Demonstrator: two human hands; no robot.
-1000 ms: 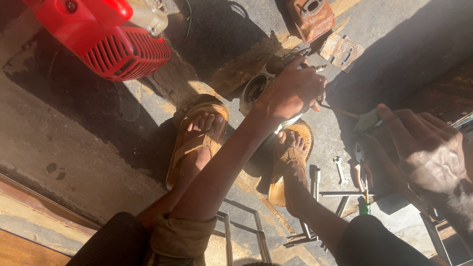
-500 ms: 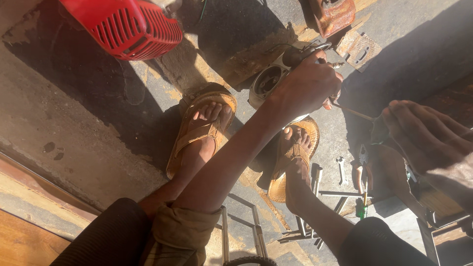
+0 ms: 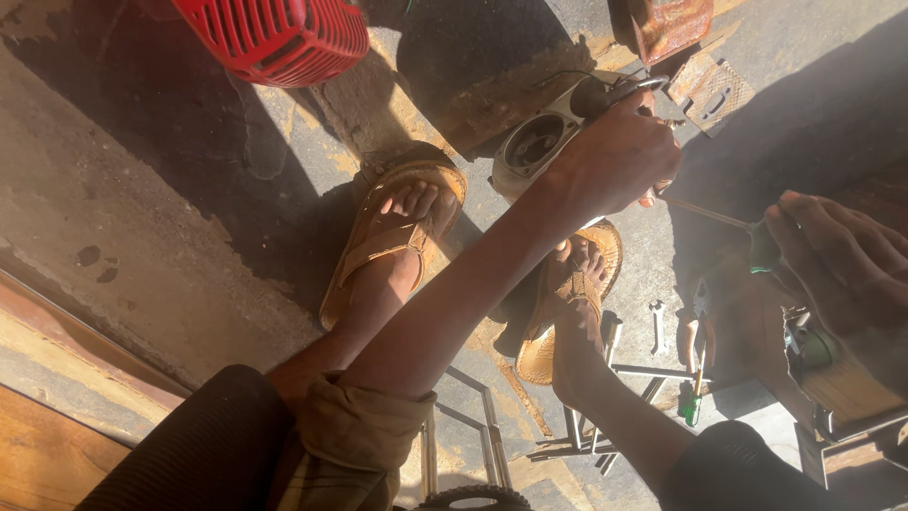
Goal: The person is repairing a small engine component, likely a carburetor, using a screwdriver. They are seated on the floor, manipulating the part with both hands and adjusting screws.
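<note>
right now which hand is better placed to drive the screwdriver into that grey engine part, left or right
Right, most likely. The right hand grips the green-handled screwdriver, whose shaft points at the grey engine part. The left hand is clamped over that part, so it seems better kept as the steadying hand.

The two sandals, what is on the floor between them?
Bare concrete floor between left sandal and right sandal, crossed above by the left forearm, in the head view.
</note>
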